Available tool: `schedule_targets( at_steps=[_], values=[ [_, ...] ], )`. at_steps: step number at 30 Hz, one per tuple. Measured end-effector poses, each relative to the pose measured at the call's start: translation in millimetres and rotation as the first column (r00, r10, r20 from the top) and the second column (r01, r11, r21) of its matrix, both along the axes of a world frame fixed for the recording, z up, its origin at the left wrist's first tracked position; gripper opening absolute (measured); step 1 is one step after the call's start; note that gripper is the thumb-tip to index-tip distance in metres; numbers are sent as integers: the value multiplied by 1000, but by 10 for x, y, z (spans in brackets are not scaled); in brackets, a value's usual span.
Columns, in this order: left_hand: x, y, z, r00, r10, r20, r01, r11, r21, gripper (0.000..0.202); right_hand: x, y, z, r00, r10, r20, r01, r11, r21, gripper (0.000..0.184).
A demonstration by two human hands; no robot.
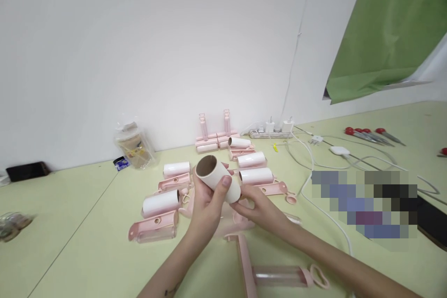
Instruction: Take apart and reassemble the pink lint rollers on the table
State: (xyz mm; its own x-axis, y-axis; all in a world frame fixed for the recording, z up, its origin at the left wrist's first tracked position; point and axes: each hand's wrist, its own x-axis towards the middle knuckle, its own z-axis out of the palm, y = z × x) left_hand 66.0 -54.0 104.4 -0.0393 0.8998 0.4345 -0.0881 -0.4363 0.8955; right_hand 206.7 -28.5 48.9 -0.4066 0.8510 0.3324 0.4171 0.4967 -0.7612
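Note:
Above the middle of the table I hold a white lint roll (218,178) tilted, its brown hollow core facing up and to the left. My left hand (209,195) is wrapped round its side, thumb on the front. At the roll's lower right end my right hand (253,205) has its fingers closed on the edge; the exact pinch is partly hidden. Just below, nearest to me, lies a pink lint roller frame (246,265) with a clear handle (279,276) and a pink loop. Behind the hands, more pink parts (240,220) are partly covered.
White rolls (160,203) and pink holders (153,226) lie on both sides. Pink roller sets (206,144) stand against the wall. A power strip (270,134) with cables, red-ended tools (366,135), a bagged cup (132,144) and phones (28,171) are farther out.

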Motion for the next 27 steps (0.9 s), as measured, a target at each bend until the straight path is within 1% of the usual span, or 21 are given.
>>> schedule_targets(
  at_steps=[3, 5, 7, 8, 9, 10, 12, 14, 17, 19, 20, 22, 24, 27],
  values=[
    [-83, -14, 43, 996, 58, 67, -61, 997, 55, 37, 82, 56, 90, 995, -98, -32, 101, 988, 116, 16],
    [-149, 1, 64, 992, 95, 79, -100, 993, 62, 37, 166, 179, 195, 987, -156, -34, 159, 971, 180, 27],
    [-209, 26, 89, 991, 111, 79, -115, 992, 49, 34, 234, 360, 320, 985, -168, 31, 157, 963, 220, 41],
    [-233, 39, 102, 990, 114, 87, -118, 992, 45, 32, 251, 459, 379, 984, -149, 95, 124, 965, 230, 43],
    [-252, 50, 115, 988, 119, 98, -123, 991, 44, 31, 251, 556, 426, 978, -115, 176, 72, 970, 232, 38],
    [-266, 58, 128, 988, 121, 99, -125, 991, 39, 30, 234, 644, 457, 961, -68, 269, 6, 974, 225, 30],
    [-283, 60, 152, 990, 128, 62, -129, 991, 16, 29, 150, 777, 453, 890, 31, 454, -130, 973, 189, 12],
    [-293, 48, 170, 993, 117, 0, -117, 993, 0, 32, 24, 846, 370, 794, 95, 601, -228, 962, 149, 12],
    [-307, 14, 180, 994, 87, -71, -87, 996, 12, 42, -145, 860, 208, 670, 133, 730, -307, 945, 110, 11],
    [-319, -7, 178, 989, 95, -114, -95, 995, 9, 48, -192, 842, 172, 622, 141, 771, -335, 937, 99, 5],
    [-327, -14, 174, 984, 106, -144, -107, 994, 4, 49, -191, 828, 190, 612, 137, 779, -341, 934, 103, 5],
    [-344, -18, 166, 966, 111, -233, -113, 994, 6, 49, -157, 786, 288, 621, 121, 774, -342, 931, 129, 14],
    [-364, -9, 157, 941, 92, -326, -92, 996, 14, 43, -104, 718, 418, 651, 114, 750, -340, 928, 154, 25],
    [-386, 16, 143, 897, 32, -441, -38, 999, -4, 37, -30, 565, 534, 674, 151, 723, -356, 924, 139, 26]
  ],
)
